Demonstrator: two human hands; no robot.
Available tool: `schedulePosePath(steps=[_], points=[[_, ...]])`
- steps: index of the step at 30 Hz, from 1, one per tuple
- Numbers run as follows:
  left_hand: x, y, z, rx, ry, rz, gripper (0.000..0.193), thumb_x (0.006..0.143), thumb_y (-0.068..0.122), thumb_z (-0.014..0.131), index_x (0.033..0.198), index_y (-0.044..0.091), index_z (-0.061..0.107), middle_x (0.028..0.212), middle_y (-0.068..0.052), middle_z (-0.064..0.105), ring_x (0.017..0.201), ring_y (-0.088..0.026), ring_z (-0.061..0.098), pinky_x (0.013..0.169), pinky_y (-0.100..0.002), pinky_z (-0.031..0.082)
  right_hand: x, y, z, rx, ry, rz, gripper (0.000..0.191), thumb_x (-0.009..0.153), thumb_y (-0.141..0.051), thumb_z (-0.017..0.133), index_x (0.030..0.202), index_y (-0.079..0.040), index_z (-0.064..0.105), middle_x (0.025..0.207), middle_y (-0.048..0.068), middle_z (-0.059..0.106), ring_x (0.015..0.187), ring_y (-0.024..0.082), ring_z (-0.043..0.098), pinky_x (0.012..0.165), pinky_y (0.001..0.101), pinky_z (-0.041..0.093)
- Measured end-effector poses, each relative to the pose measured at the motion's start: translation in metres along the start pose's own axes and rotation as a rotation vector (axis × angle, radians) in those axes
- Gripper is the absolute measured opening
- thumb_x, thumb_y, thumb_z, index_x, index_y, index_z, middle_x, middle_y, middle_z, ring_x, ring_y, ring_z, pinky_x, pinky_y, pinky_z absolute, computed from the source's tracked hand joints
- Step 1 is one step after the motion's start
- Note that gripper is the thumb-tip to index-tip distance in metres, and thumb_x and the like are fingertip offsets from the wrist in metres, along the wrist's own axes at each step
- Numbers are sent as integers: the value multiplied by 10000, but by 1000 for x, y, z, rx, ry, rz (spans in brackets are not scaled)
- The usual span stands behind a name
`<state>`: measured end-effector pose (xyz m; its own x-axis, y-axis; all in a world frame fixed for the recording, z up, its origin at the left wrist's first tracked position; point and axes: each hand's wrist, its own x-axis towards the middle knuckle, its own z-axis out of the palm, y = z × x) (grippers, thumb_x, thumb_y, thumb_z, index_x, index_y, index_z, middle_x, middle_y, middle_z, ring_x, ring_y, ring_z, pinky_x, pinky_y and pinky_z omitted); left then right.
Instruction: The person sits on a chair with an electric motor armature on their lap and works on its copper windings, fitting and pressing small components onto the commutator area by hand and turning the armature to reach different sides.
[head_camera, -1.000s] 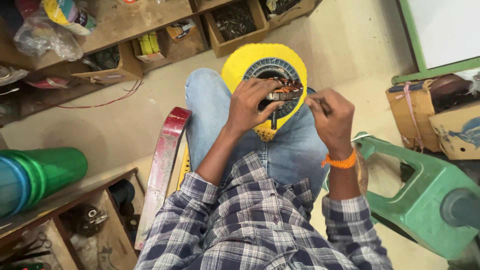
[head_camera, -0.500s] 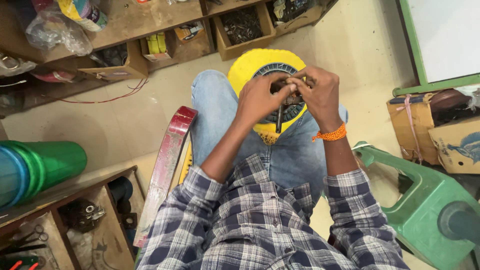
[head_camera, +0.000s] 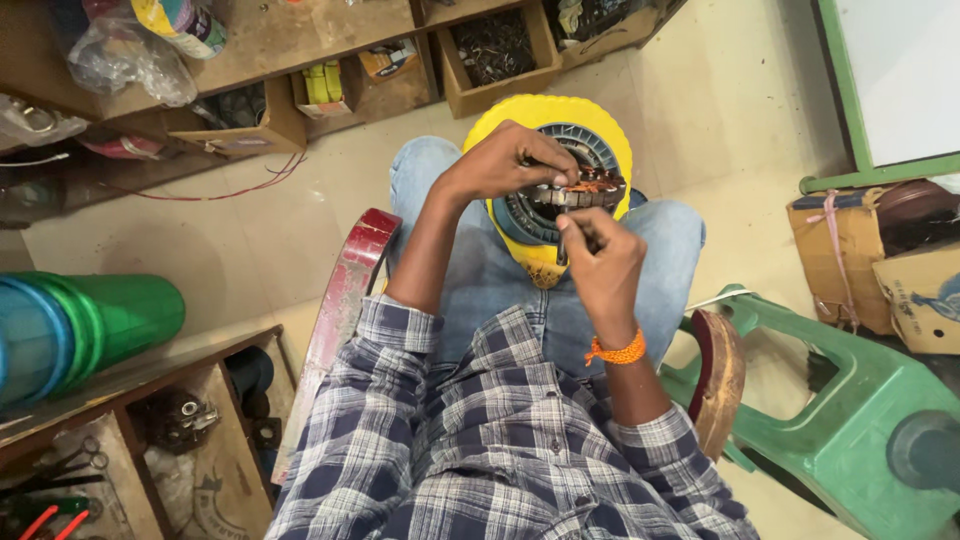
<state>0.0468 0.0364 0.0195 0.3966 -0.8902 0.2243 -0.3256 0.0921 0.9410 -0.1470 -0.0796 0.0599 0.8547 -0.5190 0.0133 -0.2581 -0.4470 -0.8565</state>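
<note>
Down on the person's lap rests a round yellow motor housing (head_camera: 590, 125), its open face turned up and showing a ring of grey metal slots with copper-coloured winding (head_camera: 598, 185) near the right side. It sits on the blue-jeaned knees, between the two thighs, and nothing else carries it. The left hand (head_camera: 500, 160) comes over the housing from the left, fingers curled and closed on a small metal piece (head_camera: 560, 195) that lies across the ring beside the winding. The right hand (head_camera: 600, 265), with an orange thread band at the wrist, is just below it over the near rim; its fingers are pressed together, pinching a thin dark tool (head_camera: 563, 248) whose upper end comes up close to the metal piece. Whether the tip touches it cannot be told.

On the floor to the right stands a green plastic stool (head_camera: 860, 400), with cardboard boxes (head_camera: 880, 260) beyond it. To the left lie green and blue cylinders (head_camera: 80, 330), and wooden shelves (head_camera: 270, 40) with parts bins run along the far side.
</note>
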Motion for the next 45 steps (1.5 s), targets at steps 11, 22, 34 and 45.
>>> schedulePosePath(steps=[11,22,34,45], points=[[-26,41,41,379,273,47,451,786,313,870,1140,79,718,1100,-106,728,1021,-317,676,867,-410,534,-10,72,-24,147,14,-55,48,975,-23,723,1015,1,730,859,11,672,770,61,579,671,237,456],[-30,28,71,536,550,185,444,825,313,863,1183,96,715,1170,-52,735,1038,-263,685,903,-372,559,47,-7,-51,-123,-23,-373,87,919,2,790,989,-15,742,785,79,557,652,144,500,594,313,386],[10,36,61,-83,398,-457,230,884,214,741,1067,78,770,923,-62,806,880,-206,757,799,-335,578,86,0,-33,-45,-33,-288,79,887,-10,821,926,-5,752,785,46,631,654,74,520,583,274,421],[0,-5,8,5,39,-22,213,863,112,774,1064,45,777,1076,-100,787,993,-224,766,887,-334,580,12,-18,-14,-47,6,-134,59,918,-27,788,961,5,765,756,51,676,649,60,539,579,252,421]])
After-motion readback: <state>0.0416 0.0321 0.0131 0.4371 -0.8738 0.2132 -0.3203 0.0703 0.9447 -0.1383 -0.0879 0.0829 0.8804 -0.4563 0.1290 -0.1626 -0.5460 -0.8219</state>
